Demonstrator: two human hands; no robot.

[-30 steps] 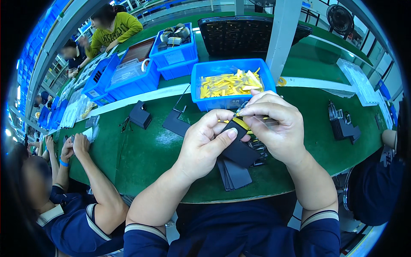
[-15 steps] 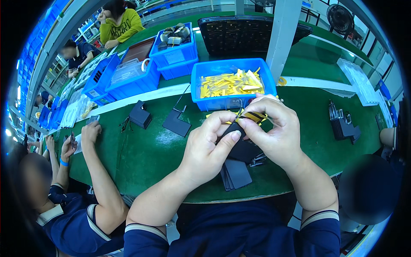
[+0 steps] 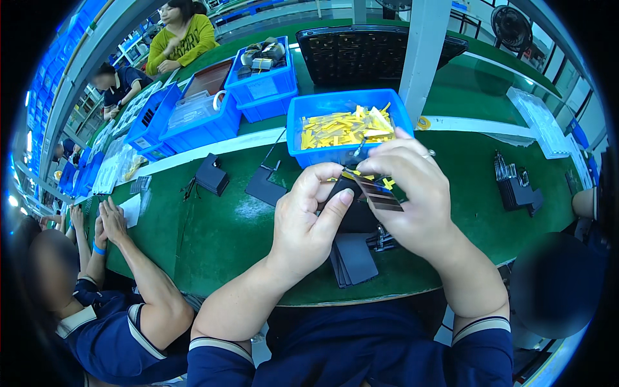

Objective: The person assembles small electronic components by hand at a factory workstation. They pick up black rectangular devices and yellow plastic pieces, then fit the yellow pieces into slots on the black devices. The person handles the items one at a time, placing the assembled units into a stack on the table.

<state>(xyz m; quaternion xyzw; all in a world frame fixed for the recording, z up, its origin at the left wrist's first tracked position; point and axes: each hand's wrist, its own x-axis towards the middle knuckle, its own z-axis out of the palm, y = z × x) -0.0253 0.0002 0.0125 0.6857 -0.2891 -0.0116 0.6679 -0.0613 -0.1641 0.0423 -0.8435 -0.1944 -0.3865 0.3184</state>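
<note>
My left hand (image 3: 311, 211) is closed on a flat black pack (image 3: 340, 186), its thumb pressed along the near face. Close beside it, my right hand (image 3: 416, 193) pinches a strip with dark brown and pale stripes (image 3: 382, 195), which hangs at a slant from the fingers. The strip's upper end meets the pack's edge; whether it is attached cannot be made out. Small yellow pieces (image 3: 388, 184) show behind the right fingers. Beneath both hands lies a stack of black packs (image 3: 354, 259) with wire leads (image 3: 382, 240) at its right side.
A blue bin (image 3: 298, 153) of yellow strips stands just beyond my hands. L-shaped black packs (image 3: 265, 186) lie left, others (image 3: 517, 197) right. More blue bins (image 3: 205, 132) line the far left. A white post (image 3: 422, 58) rises behind. A co-worker's hands (image 3: 111, 222) are at the left.
The striped strip has swung down and right with my right hand, showing more of its face. My left hand keeps its grip. The left co-worker's hands have come together.
</note>
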